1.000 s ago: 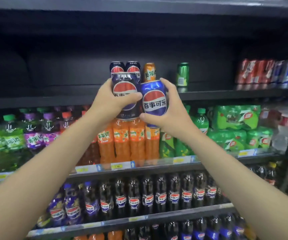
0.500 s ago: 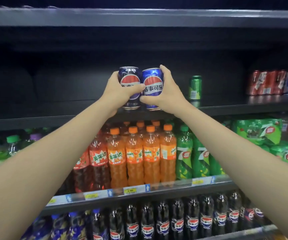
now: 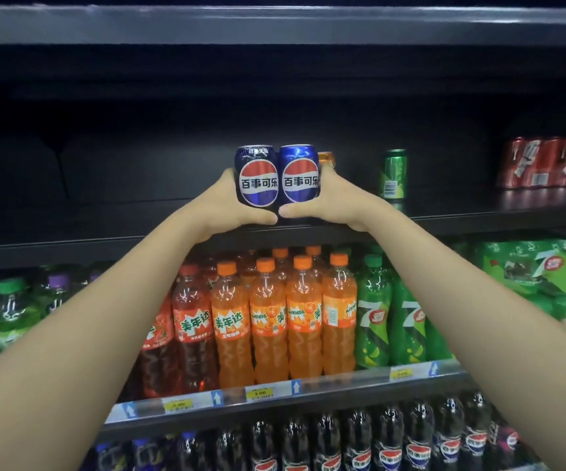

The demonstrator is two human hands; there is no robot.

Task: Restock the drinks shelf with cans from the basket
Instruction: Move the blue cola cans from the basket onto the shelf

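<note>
1. On the dark shelf [image 3: 478,212], two cola cans stand upright side by side, touching, labels facing the camera: the dark can [image 3: 257,176] on the left and the blue can [image 3: 299,175] on the right.
2. The left hand [image 3: 230,207] grasps the dark can, fingers wrapped round its left side and thumb lying along its base.
3. The right hand [image 3: 325,202] grasps the blue can the same way, fingers round its right side and thumb under its front edge.
4. The two thumbs nearly meet below the seam between the cans.
5. Whether the cans' bases rest fully on the shelf cannot be told; the thumbs hide them.
6. An orange can [image 3: 326,158] shows just behind the right hand, mostly hidden.
7. A green can [image 3: 393,174] stands alone to the right, apart from the hands.
8. A blurred row of red cans [image 3: 543,163] sits at the far right of the same shelf.
9. On the shelf below stand orange bottles [image 3: 269,321] in the middle, red bottles [image 3: 191,331] to their left and green bottles [image 3: 373,317] to their right.
10. Green packs [image 3: 529,270] lie further right on that level.
11. Yellow price tags [image 3: 260,393] run along that shelf's front rail.
12. Dark cola bottles [image 3: 356,443] fill the lowest shelf in view.
13. Both bare forearms reach up from the bottom corners toward the cans.
</note>
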